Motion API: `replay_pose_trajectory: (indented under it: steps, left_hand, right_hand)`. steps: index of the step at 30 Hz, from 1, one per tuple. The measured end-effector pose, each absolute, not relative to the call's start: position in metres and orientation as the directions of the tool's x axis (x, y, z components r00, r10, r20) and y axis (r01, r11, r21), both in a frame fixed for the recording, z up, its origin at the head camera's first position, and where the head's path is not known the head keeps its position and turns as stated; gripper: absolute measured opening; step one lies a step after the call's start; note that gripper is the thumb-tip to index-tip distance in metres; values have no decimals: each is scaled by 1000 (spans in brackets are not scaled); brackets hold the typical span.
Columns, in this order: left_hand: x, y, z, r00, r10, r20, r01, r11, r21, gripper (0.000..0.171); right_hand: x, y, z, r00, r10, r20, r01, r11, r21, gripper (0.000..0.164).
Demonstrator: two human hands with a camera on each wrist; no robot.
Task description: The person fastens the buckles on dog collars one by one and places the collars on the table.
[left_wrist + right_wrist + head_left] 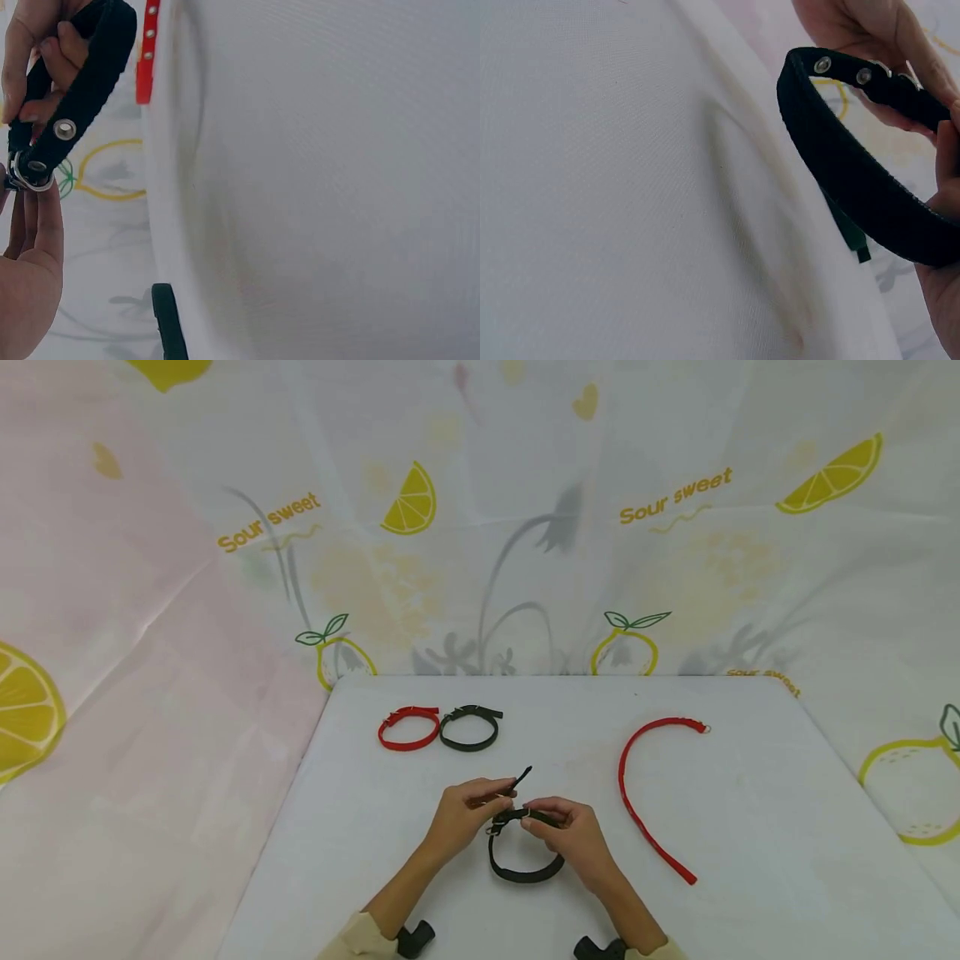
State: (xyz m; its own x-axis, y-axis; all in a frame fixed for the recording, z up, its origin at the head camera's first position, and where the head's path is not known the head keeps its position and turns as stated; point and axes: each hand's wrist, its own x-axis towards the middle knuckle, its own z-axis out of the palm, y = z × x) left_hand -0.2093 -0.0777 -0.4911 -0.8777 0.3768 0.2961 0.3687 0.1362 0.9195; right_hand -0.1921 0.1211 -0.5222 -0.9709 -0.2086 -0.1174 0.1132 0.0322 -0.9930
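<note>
A dark collar (525,877) is bent into a loop in front of me, between both hands. My left hand (463,817) pinches it at the left, where a narrow strap end (525,773) pokes up past the fingers. On the other side my right hand (576,837) grips the band between thumb and fingers, close to a metal buckle (527,812). A metal ring (34,180) and an eyelet (65,130) show in the left wrist view. More eyelets (823,64) line the band in the right wrist view. Fingers hide part of the buckle area.
Behind my hands, a red collar (407,746) and another dark collar (468,746) lie looped side by side on the white table (360,860). To the right a red collar strap (626,785) lies unfastened in a curve. A lemon-print cloth (480,568) hangs behind.
</note>
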Motion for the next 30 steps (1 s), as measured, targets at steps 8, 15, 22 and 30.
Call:
replay_pose_trajectory:
  steps: [8, 15, 22, 30]
  left_hand:
    - [-209, -85, -495, -855, 431, 288, 362, 99, 927, 33]
    - [-206, -92, -494, -831, 489, 266, 320, 30, 947, 32]
    - [-206, -100, -494, -843, 484, 234, 289, 41, 956, 25]
    - [-206, -101, -491, -824, 517, 232, 312, 72, 947, 22]
  right_hand:
    - [-190, 117, -522, -964, -226, -139, 133, 41, -990, 32]
    - [-188, 116, -522, -953, -265, -146, 138, 50, -989, 40]
    - [-188, 114, -523, -962, -236, -137, 116, 101, -988, 40]
    - [-187, 111, -525, -973, -214, -88, 60, 133, -989, 32]
